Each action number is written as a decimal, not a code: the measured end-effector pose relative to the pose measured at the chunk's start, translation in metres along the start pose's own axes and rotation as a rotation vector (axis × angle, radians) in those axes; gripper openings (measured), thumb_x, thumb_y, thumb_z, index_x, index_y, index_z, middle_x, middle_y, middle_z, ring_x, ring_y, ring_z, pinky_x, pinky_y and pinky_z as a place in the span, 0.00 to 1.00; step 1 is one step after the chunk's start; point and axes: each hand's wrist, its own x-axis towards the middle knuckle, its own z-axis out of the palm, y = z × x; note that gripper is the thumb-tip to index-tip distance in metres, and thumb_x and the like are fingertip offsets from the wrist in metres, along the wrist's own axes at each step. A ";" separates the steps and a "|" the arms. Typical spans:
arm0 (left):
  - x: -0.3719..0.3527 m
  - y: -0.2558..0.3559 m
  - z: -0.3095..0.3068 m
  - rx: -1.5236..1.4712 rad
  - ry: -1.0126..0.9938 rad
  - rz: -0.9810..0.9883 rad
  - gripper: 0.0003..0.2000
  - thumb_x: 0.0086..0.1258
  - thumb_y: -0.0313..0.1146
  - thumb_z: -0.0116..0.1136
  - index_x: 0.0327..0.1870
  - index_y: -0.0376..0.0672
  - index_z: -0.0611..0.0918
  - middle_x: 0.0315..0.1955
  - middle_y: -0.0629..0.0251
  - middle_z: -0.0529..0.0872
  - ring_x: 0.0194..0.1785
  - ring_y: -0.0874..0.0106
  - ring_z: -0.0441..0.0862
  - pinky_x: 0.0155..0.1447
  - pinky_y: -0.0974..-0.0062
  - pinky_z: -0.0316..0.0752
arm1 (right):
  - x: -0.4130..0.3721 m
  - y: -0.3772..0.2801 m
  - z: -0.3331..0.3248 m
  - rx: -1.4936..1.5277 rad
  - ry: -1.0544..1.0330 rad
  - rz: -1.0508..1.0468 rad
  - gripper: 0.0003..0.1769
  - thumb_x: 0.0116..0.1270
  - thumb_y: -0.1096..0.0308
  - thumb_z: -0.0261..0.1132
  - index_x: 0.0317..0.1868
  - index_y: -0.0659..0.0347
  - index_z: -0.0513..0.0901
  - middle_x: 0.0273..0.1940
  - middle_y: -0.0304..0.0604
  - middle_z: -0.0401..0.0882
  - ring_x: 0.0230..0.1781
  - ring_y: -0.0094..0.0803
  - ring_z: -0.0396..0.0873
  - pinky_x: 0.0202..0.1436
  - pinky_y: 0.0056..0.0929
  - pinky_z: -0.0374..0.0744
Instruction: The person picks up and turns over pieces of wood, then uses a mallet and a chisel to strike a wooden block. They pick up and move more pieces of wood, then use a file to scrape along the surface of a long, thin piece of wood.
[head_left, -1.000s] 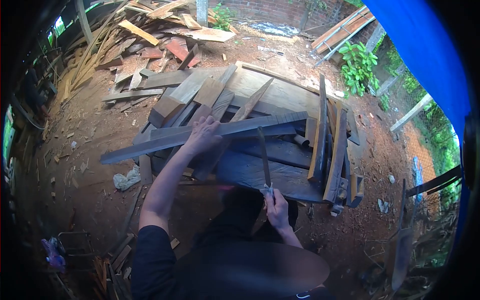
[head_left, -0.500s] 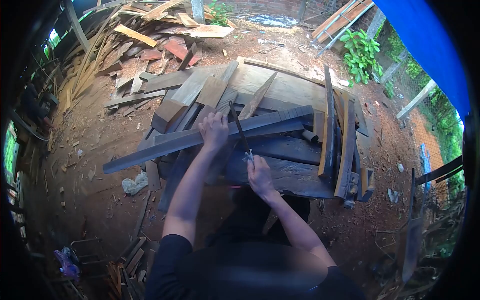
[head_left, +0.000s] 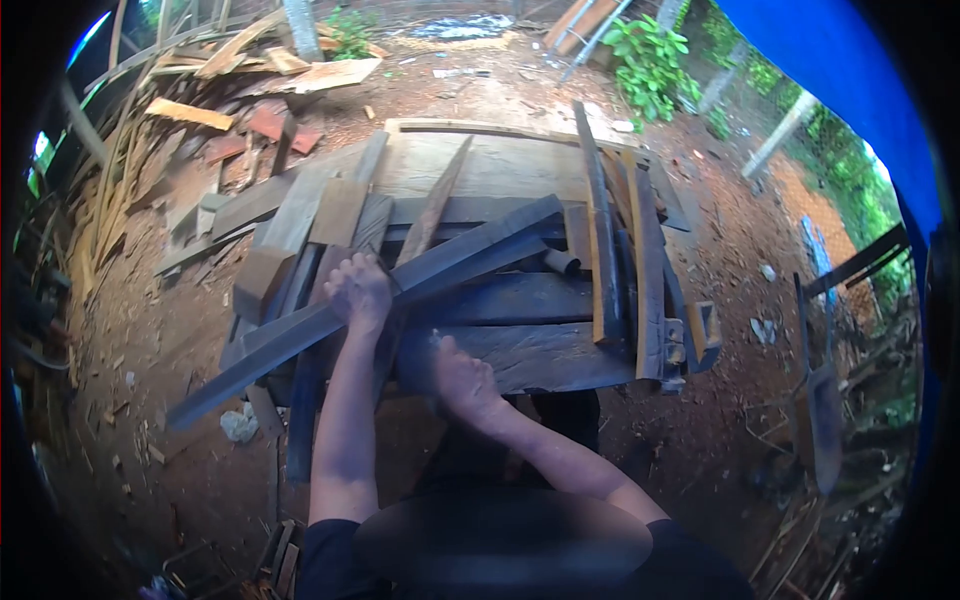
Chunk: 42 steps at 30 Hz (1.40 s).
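Observation:
My left hand [head_left: 360,292] is closed over a long, squared wooden beam [head_left: 470,243] that lies slantwise across other timber. The beam's near end sticks out past the bench's left side. Lower and to the right, my right hand [head_left: 467,382] is closed and smeared by motion, close to the bench's front edge. A small whitish wrapping [head_left: 436,340] shows at its fingers; the thin dark rod-like tool seen there earlier is too blurred to trace. Beneath the beam lie dark, wide planks [head_left: 520,350]. A cut block [head_left: 340,210] rests beyond my left hand.
Several upright-leaning boards [head_left: 650,270] lie along the bench's right side, near a short dark tube [head_left: 561,262]. Scrap timber [head_left: 190,113] is heaped at the back left. A crumpled plastic bag [head_left: 239,424] lies on the dirt floor, and a blue tarp [head_left: 840,70] hangs upper right.
The beam has turned, its near end swinging toward me, with my left hand still on it. My right hand has drawn back toward my body and slightly left. The view has shifted right.

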 end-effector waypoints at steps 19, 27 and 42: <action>0.001 0.001 0.000 -0.050 0.015 -0.016 0.09 0.68 0.35 0.47 0.42 0.44 0.79 0.31 0.60 0.84 0.39 0.59 0.81 0.43 0.57 0.71 | 0.063 -0.020 -0.005 0.101 -0.130 0.040 0.05 0.71 0.71 0.49 0.42 0.64 0.65 0.27 0.57 0.83 0.32 0.54 0.85 0.36 0.50 0.83; 0.002 -0.001 0.006 -0.046 0.072 -0.007 0.07 0.71 0.37 0.47 0.36 0.46 0.77 0.28 0.61 0.84 0.36 0.59 0.81 0.40 0.56 0.71 | 0.027 -0.019 -0.002 0.082 -0.071 0.064 0.05 0.71 0.71 0.49 0.42 0.64 0.66 0.24 0.56 0.82 0.29 0.52 0.85 0.32 0.47 0.84; 0.003 -0.003 0.003 -0.125 0.122 -0.079 0.05 0.62 0.34 0.50 0.33 0.47 0.79 0.27 0.62 0.83 0.35 0.61 0.81 0.39 0.60 0.71 | 0.018 -0.017 0.001 0.085 -0.121 0.025 0.09 0.72 0.69 0.47 0.47 0.66 0.66 0.28 0.62 0.82 0.32 0.61 0.82 0.34 0.56 0.79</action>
